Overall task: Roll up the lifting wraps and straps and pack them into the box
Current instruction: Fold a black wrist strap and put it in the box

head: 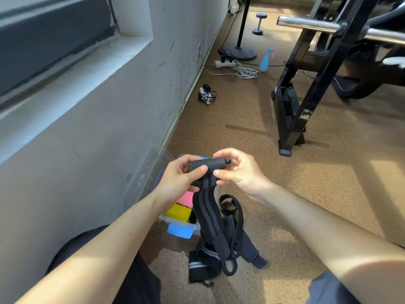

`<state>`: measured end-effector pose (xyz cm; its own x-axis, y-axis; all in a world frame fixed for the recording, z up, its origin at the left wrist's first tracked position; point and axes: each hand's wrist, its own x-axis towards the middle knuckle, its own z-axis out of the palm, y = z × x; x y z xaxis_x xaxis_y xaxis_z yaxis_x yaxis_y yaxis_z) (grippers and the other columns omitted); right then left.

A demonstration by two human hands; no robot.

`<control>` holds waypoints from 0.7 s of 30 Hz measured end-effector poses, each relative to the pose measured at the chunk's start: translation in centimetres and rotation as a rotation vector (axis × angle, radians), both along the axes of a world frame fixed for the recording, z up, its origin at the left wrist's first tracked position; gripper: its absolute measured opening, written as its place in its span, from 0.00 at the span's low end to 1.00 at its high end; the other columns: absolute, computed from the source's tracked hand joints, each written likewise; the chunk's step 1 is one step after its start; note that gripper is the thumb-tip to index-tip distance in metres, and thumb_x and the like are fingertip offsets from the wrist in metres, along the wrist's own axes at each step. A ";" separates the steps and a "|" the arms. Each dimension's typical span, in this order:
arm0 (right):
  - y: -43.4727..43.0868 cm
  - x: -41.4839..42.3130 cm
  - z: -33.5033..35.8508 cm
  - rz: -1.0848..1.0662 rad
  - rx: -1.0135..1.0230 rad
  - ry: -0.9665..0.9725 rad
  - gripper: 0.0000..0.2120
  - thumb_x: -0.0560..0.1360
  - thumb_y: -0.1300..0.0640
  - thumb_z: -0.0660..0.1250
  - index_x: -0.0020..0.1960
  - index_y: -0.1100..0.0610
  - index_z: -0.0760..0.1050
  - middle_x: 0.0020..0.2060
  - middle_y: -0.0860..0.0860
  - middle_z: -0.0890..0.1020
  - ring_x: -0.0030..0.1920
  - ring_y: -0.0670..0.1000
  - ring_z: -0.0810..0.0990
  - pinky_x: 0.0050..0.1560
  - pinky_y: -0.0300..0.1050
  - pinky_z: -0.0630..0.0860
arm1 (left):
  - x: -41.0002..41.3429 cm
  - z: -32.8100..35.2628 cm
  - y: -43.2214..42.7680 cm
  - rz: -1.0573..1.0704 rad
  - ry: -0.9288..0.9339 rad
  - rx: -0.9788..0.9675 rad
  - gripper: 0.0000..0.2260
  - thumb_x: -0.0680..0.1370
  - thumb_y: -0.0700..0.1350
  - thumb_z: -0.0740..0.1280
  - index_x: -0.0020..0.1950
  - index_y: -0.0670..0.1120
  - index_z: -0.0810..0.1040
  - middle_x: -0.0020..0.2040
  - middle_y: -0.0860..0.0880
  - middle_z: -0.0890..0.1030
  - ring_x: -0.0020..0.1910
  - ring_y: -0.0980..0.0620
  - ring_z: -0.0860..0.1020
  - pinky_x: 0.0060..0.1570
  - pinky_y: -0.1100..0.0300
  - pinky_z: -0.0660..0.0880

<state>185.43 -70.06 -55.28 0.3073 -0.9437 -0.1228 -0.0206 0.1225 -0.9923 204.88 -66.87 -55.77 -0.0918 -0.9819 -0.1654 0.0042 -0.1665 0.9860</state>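
Cork floor [285, 194] by a grey wall [109, 128]: fingers of the left hand [177, 178] and right hand [238, 172] pinch a half-rolled black wrap [207, 166], its tail hanging below them over loose straps [228, 229]; the clear box [175, 221] sits below the left fingers, partly hidden.

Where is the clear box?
The clear box sits on the floor by the wall, left of centre in the head view, under the left hand, beside the straps.

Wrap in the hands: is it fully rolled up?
No: the left hand and right hand hold the wrap partly rolled, its striped tail hanging toward the floor.
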 end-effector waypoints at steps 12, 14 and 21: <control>-0.2 -0.4 -0.3 0.035 0.086 0.065 0.10 0.77 0.65 0.72 0.58 0.62 0.79 0.53 0.61 0.78 0.51 0.55 0.81 0.42 0.46 0.85 | 0.0 -0.5 0.0 -0.071 -0.088 -0.028 0.18 0.75 0.30 0.72 0.61 0.47 0.78 0.57 0.41 0.80 0.47 0.51 0.81 0.45 0.58 0.81; 0.6 -0.1 -0.5 0.033 0.092 0.065 0.09 0.77 0.66 0.72 0.56 0.60 0.80 0.52 0.63 0.78 0.50 0.55 0.80 0.41 0.45 0.84 | -0.1 -0.2 0.4 -0.102 -0.101 0.046 0.15 0.77 0.35 0.71 0.62 0.49 0.78 0.58 0.45 0.80 0.49 0.52 0.82 0.45 0.59 0.82; 4.2 0.2 -0.4 0.073 0.116 -0.006 0.10 0.77 0.67 0.72 0.56 0.59 0.78 0.54 0.61 0.80 0.49 0.51 0.84 0.46 0.48 0.85 | 0.9 0.4 3.0 -0.196 -0.147 0.091 0.07 0.81 0.44 0.70 0.58 0.45 0.82 0.54 0.44 0.83 0.50 0.52 0.85 0.47 0.56 0.83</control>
